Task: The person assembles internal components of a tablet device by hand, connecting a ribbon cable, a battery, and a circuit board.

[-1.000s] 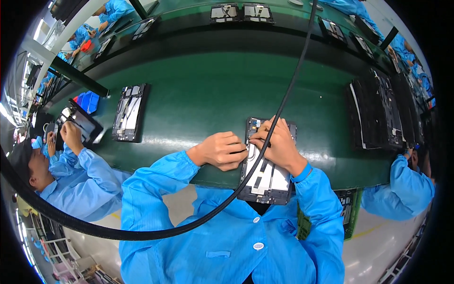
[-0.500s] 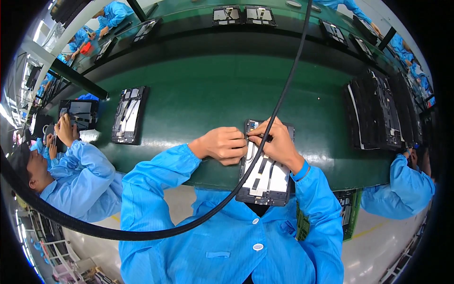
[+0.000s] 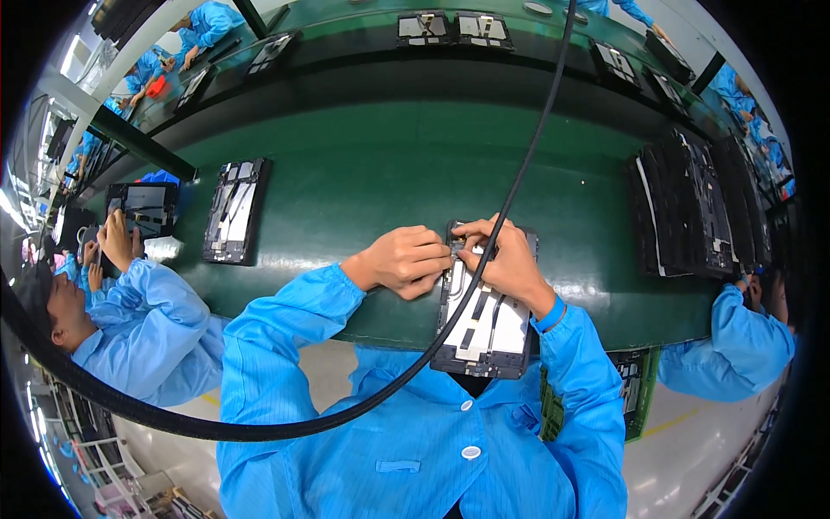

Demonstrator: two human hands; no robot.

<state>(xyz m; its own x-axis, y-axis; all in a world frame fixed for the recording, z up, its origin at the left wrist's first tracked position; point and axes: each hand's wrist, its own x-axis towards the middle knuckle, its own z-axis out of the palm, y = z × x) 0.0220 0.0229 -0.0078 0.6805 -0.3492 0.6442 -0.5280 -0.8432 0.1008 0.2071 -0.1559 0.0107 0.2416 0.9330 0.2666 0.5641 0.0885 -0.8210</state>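
Note:
An opened tablet (image 3: 477, 333) lies in front of me, its near end sticking out over the table's edge. Inside it show silvery-white panels, black strips and dark circuit parts. My left hand (image 3: 410, 262) is curled closed at the tablet's upper left side, its fingertips pinched at the edge; whatever is between them is too small to make out. Over the tablet's upper part, my right hand (image 3: 505, 262) has thumb and forefinger drawn together near the same corner, on something hidden by the fingers. A black cable crosses in front of this hand.
Another opened tablet (image 3: 236, 210) lies to the left on the green table (image 3: 372, 164). Stacked dark tablets (image 3: 692, 208) stand at the right. More units sit on the raised belt (image 3: 346, 73) behind. Co-workers sit on both sides. A green crate (image 3: 641, 394) is below the table's edge.
My right thumb and forefinger have shifted slightly at the tablet's upper corner. The left hand has moved up a little. The tablets on the far belt have slid slightly to the right.

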